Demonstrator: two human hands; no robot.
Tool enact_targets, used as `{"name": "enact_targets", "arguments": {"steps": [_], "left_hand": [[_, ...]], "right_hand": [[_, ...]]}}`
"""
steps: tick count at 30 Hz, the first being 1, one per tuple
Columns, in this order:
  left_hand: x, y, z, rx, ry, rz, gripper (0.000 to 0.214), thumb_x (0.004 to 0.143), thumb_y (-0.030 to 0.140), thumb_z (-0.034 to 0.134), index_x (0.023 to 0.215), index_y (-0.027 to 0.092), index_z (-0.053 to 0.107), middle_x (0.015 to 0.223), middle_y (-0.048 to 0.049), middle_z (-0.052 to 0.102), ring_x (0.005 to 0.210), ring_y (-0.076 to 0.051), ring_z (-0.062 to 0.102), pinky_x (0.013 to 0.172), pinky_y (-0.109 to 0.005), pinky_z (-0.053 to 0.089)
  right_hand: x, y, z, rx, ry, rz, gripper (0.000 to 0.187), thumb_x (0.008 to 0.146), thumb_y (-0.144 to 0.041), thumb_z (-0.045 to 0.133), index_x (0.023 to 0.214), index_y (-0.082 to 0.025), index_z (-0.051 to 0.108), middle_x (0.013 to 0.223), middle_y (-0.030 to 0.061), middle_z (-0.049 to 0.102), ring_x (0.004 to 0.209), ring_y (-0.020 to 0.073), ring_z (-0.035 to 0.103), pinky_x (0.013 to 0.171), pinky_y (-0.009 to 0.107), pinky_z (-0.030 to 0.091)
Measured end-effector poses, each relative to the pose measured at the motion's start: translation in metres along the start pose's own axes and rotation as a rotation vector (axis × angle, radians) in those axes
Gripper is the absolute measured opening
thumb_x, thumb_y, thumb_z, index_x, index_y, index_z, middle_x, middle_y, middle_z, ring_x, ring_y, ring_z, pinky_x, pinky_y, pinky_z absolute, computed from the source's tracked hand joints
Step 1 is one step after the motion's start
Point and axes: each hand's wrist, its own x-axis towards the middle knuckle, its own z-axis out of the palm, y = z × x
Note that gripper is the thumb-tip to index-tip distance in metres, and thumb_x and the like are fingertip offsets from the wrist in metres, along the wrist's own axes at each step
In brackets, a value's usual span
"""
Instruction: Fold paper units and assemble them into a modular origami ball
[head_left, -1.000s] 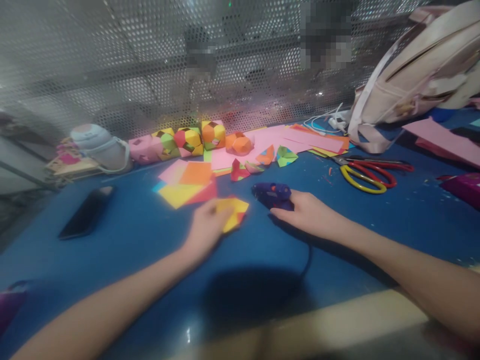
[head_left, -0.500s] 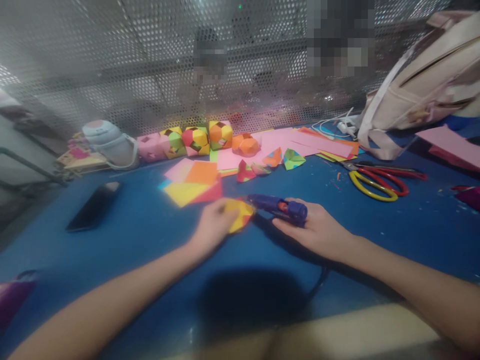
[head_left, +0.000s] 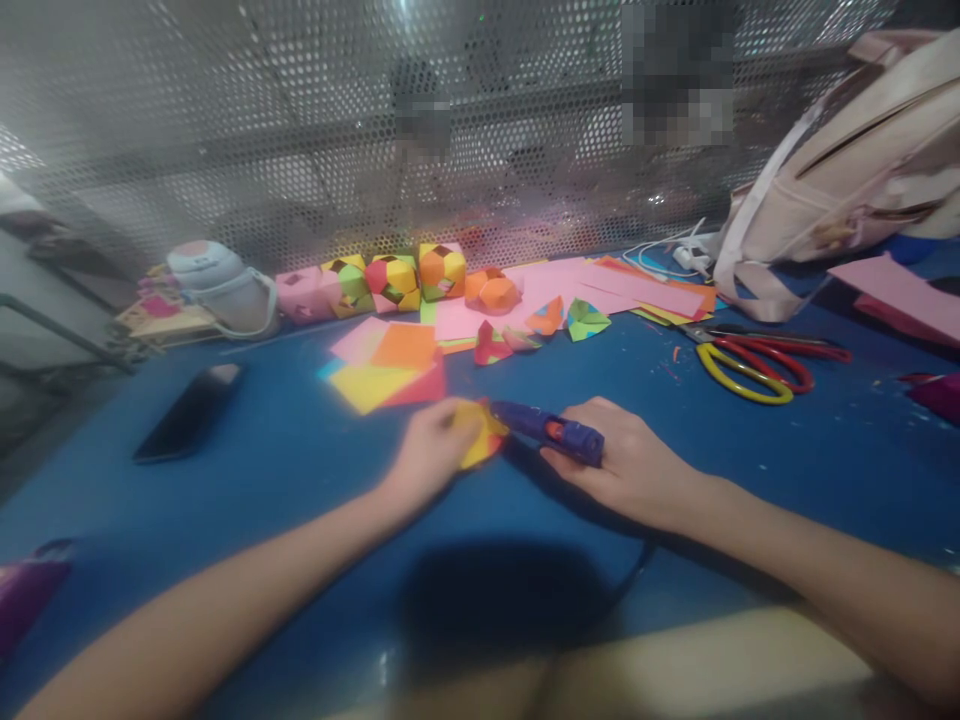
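In the centre of the frame, the fingers of the left hand [head_left: 427, 450] are pinching the yellow folded paper [head_left: 475, 448], while those of the right hand [head_left: 637, 468] are wrapped around the glue gun [head_left: 551, 428], whose tip is at the paper's upper right side, but blur hides whether they touch. For a neat result, the left should hold the paper steady, with fingertips away from the possibly hot tip. The counter [head_left: 300, 425] offers room toward the lower centre, before its near edge, whereas paper squares [head_left: 405, 345] lie close behind.
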Motion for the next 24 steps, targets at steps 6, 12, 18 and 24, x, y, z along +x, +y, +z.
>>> {"name": "enact_targets", "arguments": {"steps": [6, 12, 18, 24], "left_hand": [[0.0005, -0.002, -0.0004, 0.009, 0.005, 0.009, 0.018, 0.073, 0.03, 0.063, 0.081, 0.014, 0.066, 0.061, 0.0003, 0.064, 0.047, -0.011, 0.053, 0.046, -0.021, 0.042], [0.0015, -0.0025, -0.0007, 0.02, 0.017, 0.029, 0.017, 0.072, 0.029, 0.063, 0.08, 0.014, 0.067, 0.062, 0.0006, 0.064, 0.049, -0.011, 0.053, 0.049, -0.022, 0.043], [0.0025, -0.0051, -0.0019, 0.044, 0.019, 0.041, 0.017, 0.073, 0.029, 0.062, 0.081, 0.015, 0.066, 0.063, 0.0004, 0.065, 0.05, -0.011, 0.054, 0.049, -0.021, 0.043], [0.0007, -0.0036, -0.0016, 0.033, 0.025, 0.033, 0.018, 0.072, 0.03, 0.064, 0.082, 0.014, 0.067, 0.067, -0.0004, 0.066, 0.052, -0.012, 0.056, 0.05, -0.022, 0.044]], "right_hand": [[-0.0001, -0.0019, -0.0021, 0.006, -0.025, 0.039, 0.023, 0.088, -0.03, 0.046, 0.068, -0.021, 0.051, 0.061, 0.0028, 0.059, 0.058, 0.0161, 0.052, 0.058, 0.027, 0.039], [-0.0003, -0.0022, -0.0019, -0.005, -0.021, 0.048, 0.023, 0.088, -0.029, 0.047, 0.066, -0.021, 0.05, 0.059, 0.0025, 0.058, 0.057, 0.016, 0.051, 0.057, 0.027, 0.038], [-0.0007, -0.0026, -0.0028, -0.025, -0.022, 0.037, 0.023, 0.088, -0.029, 0.047, 0.067, -0.021, 0.05, 0.059, 0.0023, 0.057, 0.057, 0.0163, 0.051, 0.057, 0.027, 0.038], [-0.0003, -0.0027, -0.0045, -0.016, -0.024, 0.072, 0.022, 0.086, -0.03, 0.047, 0.067, -0.021, 0.052, 0.061, 0.0026, 0.058, 0.058, 0.0163, 0.051, 0.058, 0.027, 0.039]]}}
